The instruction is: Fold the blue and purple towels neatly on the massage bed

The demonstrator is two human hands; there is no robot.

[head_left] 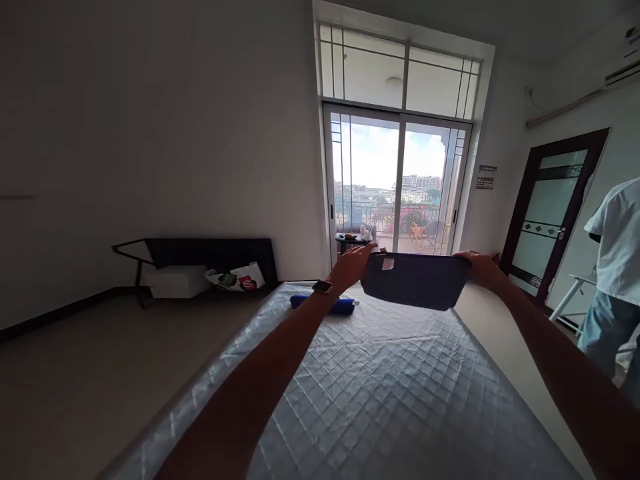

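Both my arms reach out over a bed with a grey quilted mattress (380, 393). Between my hands hangs a dark piece of clothing (415, 281), stretched flat above the far end of the mattress. My left hand (351, 265) is closed on its left top corner; a watch sits on that wrist. My right hand (479, 265) is closed on the right top corner. A rolled blue cloth (325, 303) lies on the mattress just below my left wrist.
A dark frame (210, 257) leans on the left wall with a white box (177, 281) and a bag (237, 278) beside it. Glass sliding doors (397, 187) open onto a balcony ahead. Another person (615, 267) in a white shirt stands at the right by a door.
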